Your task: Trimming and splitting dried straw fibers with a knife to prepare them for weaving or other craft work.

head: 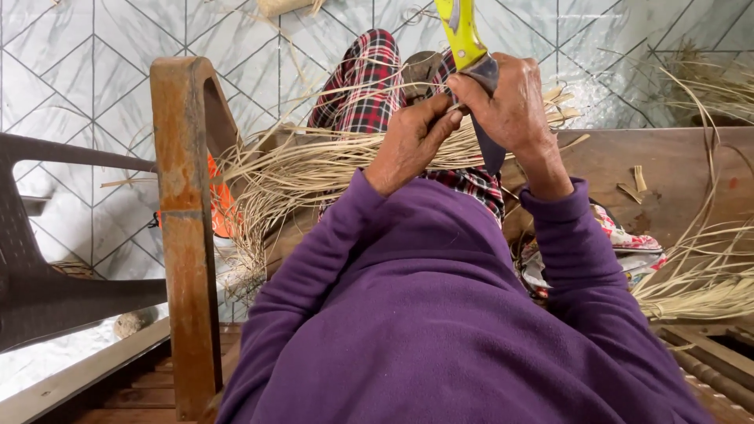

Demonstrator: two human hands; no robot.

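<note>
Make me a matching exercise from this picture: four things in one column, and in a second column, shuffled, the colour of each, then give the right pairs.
Things:
1. Handle of the knife held in the right hand
2. Fleece sleeve on the left arm
3. Worn wooden post at the left
4. Loose bundle of dried straw strips by the left hand

Colours:
A. Purple
B. Pale tan
C. Yellow-green
D. Rusty orange-brown

Pairs: 1-C, 2-A, 3-D, 4-B
</note>
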